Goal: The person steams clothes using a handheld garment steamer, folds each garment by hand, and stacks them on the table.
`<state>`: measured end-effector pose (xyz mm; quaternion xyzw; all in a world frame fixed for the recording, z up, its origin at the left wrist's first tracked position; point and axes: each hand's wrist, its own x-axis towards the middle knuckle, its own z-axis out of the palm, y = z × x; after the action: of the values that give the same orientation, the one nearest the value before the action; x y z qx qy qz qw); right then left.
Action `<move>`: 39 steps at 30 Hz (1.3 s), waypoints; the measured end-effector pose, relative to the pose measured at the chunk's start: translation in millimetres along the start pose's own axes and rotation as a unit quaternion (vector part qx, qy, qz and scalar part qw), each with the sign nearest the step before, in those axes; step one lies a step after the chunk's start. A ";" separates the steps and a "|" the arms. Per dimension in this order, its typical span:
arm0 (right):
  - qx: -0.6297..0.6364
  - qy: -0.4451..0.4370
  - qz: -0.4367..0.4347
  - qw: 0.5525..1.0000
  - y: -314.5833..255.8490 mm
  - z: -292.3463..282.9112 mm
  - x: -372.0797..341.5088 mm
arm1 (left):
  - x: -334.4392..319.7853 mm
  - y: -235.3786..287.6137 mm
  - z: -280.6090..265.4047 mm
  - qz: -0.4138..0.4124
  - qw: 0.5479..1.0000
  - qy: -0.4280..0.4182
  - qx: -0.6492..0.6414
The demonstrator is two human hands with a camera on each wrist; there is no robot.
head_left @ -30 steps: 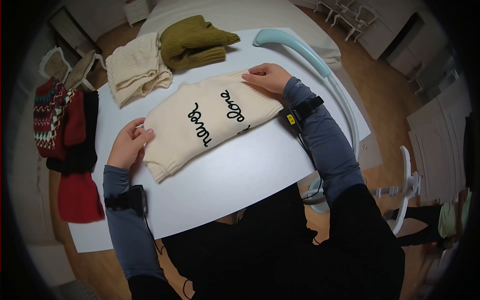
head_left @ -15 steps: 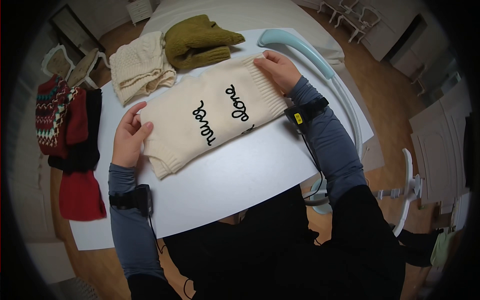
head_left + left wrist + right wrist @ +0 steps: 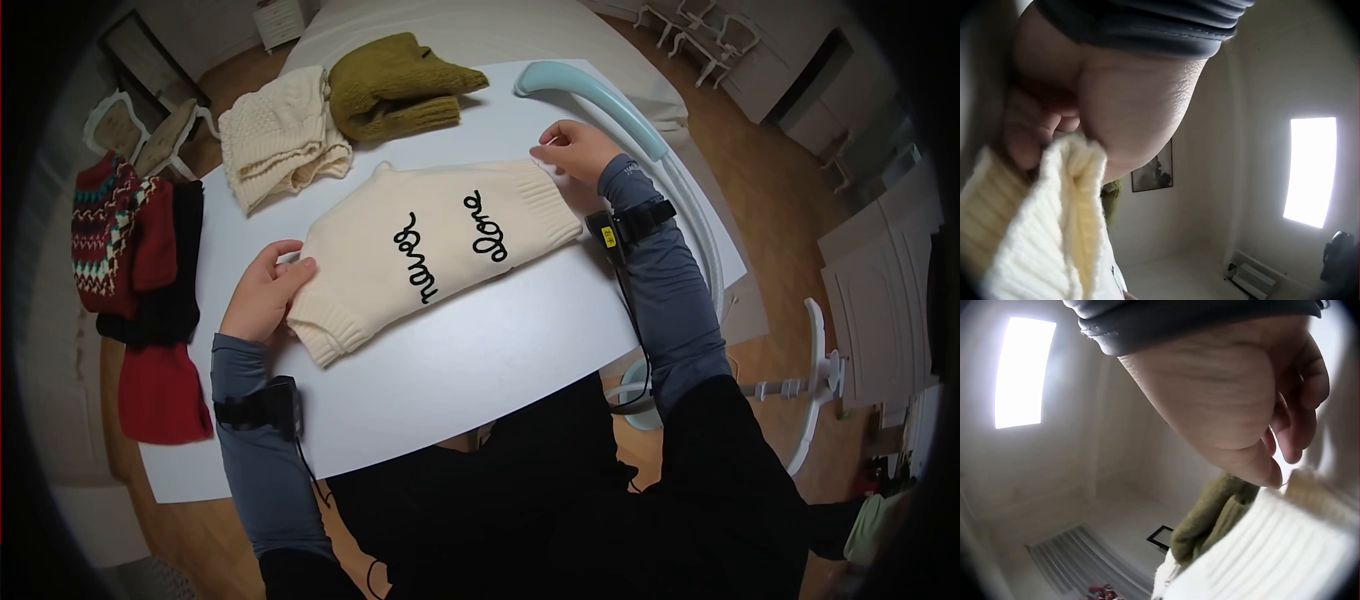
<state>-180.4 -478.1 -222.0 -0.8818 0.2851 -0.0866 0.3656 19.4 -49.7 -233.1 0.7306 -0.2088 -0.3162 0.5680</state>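
A folded cream sweater with dark script lettering lies on the white table, its ribbed hem to the right. My left hand pinches its left edge; in the left wrist view, the fingers are partly hidden behind the ribbed knit. Just off the upper right corner of the hem is my right hand, with its fingers loosely bent. The right wrist view has the right hand beside the ribbed hem, thumb tip close to the edge and nothing visibly held.
Behind the sweater are a folded cable-knit cream garment and an olive one. Patterned red, black and plain red garments hang over the table's left side. A pale blue curved arm arches along the right side.
The sweater's right end has come down toward me and lies lower. My right hand has let go of the hem and moved slightly right. My left hand has shifted a little down.
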 end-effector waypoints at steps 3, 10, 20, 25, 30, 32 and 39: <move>0.090 0.049 0.016 0.995 -13.5 -0.4 -5.4 | -15.5 28.7 -5.1 -0.111 0.991 0.003 0.078; 0.041 -0.122 -0.107 0.986 -16.3 9.5 -6.4 | -21.2 24.1 -13.1 -0.095 0.964 -0.196 0.154; 0.034 0.055 -0.101 0.993 7.0 -16.3 3.1 | -0.7 7.0 -16.0 -0.016 0.998 0.000 0.067; -0.245 0.454 -0.004 0.856 31.0 -48.2 3.9 | -0.1 7.0 -12.0 -0.032 0.997 0.016 0.069; -0.241 0.410 0.111 0.872 53.7 -57.0 4.4 | -1.3 6.2 -13.3 -0.032 0.997 0.011 0.076; -0.230 0.380 0.143 0.884 58.0 -55.5 7.2 | -0.4 5.7 -14.7 -0.032 0.996 0.007 0.086; -0.239 0.330 0.156 0.900 37.9 -53.8 -0.2 | -0.5 5.0 -15.8 -0.033 0.993 0.000 0.113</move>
<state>-216.7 -531.7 -209.7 -0.8079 0.5354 -0.2434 0.0374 30.3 -39.7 -225.7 0.7964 -0.2189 -0.3094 0.4713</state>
